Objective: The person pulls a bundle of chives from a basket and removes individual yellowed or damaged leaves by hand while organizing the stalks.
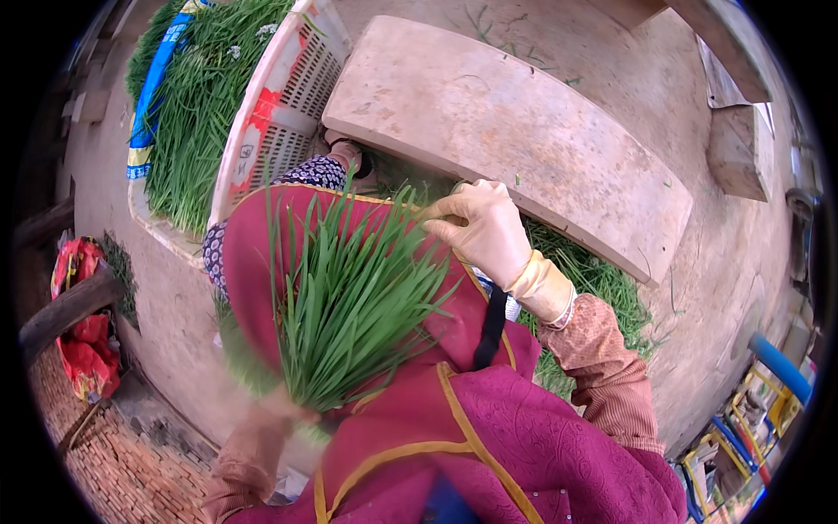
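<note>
A bunch of green garlic chives [353, 301] fans out over the maroon apron [471, 327]. My left hand [285, 409], blurred, is closed around the lower end of the bunch. My right hand [481, 223], in a pale thin glove, is beside the leaf tips with thumb and forefinger close together. Whether a leaf is between those fingertips cannot be told. At the upper left, a white and red plastic crate [281, 118] holds many more chives [196, 124], with a few white flower heads among them.
A long pale slab [504, 137] stands in front, with loose greens [602, 295] on the floor beneath and beside it. At the left are red plastic bags [85, 327] and a wooden log [72, 308]. Blue and yellow tubular frames [740, 432] stand at the lower right.
</note>
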Tool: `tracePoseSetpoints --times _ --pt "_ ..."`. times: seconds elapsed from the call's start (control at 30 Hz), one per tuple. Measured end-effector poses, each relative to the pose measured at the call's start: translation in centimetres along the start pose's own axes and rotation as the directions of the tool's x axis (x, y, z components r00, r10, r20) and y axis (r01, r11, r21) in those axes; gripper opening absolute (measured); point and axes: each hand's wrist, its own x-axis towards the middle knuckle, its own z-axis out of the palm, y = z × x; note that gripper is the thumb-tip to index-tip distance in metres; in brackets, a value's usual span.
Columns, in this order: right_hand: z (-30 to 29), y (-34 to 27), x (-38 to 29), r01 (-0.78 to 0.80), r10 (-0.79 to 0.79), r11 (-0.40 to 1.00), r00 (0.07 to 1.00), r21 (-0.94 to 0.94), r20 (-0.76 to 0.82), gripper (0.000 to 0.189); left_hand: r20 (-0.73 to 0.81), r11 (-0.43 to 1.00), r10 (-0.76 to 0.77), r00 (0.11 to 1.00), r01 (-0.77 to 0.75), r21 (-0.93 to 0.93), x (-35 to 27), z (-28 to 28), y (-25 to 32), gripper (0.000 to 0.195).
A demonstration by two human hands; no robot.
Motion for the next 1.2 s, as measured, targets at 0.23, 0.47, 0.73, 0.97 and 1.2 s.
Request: tracePoseSetpoints --times 0.23,0.47,0.73,0.97,1.2 --pt "1.9 -0.2 0.0 -0.007 0.004 1.0 0.98 -0.014 -0.2 0.008 -0.02 0.996 -0.083 0.996 0.082 -0.026 0.0 -0.1 -0.3 0.061" --pt "-1.0 -0.8 0.1 -0.312 0.409 0.706 0.913 0.636 -0.007 0.012 -0.016 0.997 -0.051 0.999 0.05 -0.058 0.3 0.7 0.6 0.058" --pt "-1.2 -3.1 -1.0 0.065 -0.059 0.989 0.997 0.13 -0.053 0.028 -0.039 0.998 0.016 0.999 -0.014 0.056 0.7 0.5 0.3 0.055" --pt "1.0 -4.2 -0.9 0.097 -0.082 0.994 0.966 0.051 -0.247 0.003 -0.013 0.984 -0.176 0.984 0.176 0.009 0.2 -1.0 -1.3 0.083" --pt "0.0 -2.6 -0.6 -0.197 0.309 0.923 0.891 0.33 -0.333 0.005 -0.044 0.986 -0.149 0.988 0.145 -0.082 0.4 -0.1 -0.8 0.086"
